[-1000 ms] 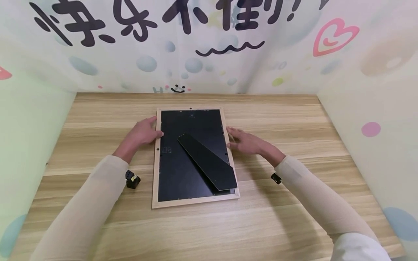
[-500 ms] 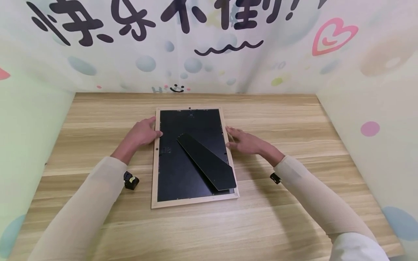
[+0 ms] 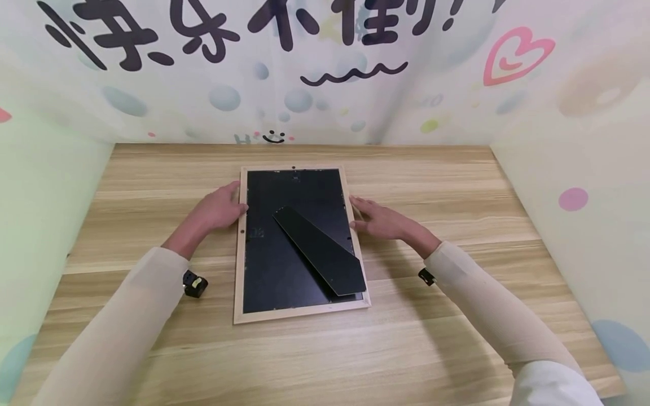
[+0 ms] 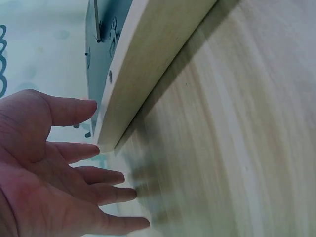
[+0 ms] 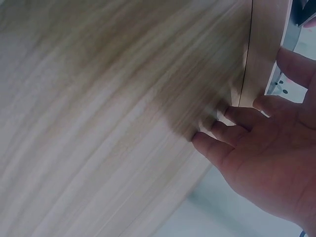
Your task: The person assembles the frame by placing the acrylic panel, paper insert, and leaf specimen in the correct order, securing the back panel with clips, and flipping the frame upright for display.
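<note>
A picture frame (image 3: 264, 311) with a pale wood rim lies face down on the wooden table. Its black backing board (image 3: 269, 270) faces up, and a black easel stand (image 3: 320, 251) slants across it toward the lower right corner. At the left rim is my left hand (image 3: 218, 208), thumb tip by the edge; the left wrist view shows its fingers spread and extended beside the frame. My right hand (image 3: 381, 220) is at the right rim, thumb and index fingertips against the wood and the other fingers relaxed over the table (image 5: 123, 108).
Small black wrist cameras (image 3: 194, 285) hang below both sleeves. A printed curtain (image 3: 325, 113) with dark lettering rises behind the table's back edge, and pale side panels (image 3: 574, 169) stand to the left and right.
The left hand and forearm shift slightly left, the wrist dropping a little. The right hand stays at the right rim. The frame keeps its place on the table while the view drifts slightly.
</note>
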`<move>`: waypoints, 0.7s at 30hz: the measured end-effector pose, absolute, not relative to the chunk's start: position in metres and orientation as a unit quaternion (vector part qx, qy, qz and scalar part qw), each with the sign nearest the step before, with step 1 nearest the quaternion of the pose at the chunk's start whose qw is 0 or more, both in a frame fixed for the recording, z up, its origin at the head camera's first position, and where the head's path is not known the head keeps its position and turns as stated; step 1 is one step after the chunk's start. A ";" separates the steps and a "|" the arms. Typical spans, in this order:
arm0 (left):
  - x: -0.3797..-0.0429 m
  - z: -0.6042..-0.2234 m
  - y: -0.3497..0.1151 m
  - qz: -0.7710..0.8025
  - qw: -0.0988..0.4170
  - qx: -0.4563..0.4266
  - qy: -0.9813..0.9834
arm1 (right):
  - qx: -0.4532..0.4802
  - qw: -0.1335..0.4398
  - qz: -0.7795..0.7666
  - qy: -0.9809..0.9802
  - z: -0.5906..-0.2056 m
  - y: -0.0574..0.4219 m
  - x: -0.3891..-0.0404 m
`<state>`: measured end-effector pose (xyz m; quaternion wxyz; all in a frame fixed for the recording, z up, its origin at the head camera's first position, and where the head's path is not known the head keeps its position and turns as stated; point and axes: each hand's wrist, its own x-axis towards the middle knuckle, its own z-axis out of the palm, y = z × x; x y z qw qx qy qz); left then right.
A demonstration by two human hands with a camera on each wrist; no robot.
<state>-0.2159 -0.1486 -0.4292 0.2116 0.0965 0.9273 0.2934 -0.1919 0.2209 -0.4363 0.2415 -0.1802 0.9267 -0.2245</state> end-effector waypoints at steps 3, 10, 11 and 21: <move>-0.211 -0.425 -0.149 0.300 0.206 0.122 0.924 | -0.180 0.241 -0.224 0.927 -0.435 0.220 -0.191; -0.197 -0.414 -0.143 0.279 0.201 0.182 0.921 | -0.183 0.240 -0.230 0.925 -0.436 0.220 -0.191; -0.194 -0.412 -0.141 0.271 0.200 0.189 0.922 | -0.183 0.239 -0.229 0.925 -0.437 0.220 -0.191; -0.170 -0.406 -0.126 0.168 0.186 0.261 0.932 | -0.182 0.238 -0.224 0.927 -0.437 0.220 -0.192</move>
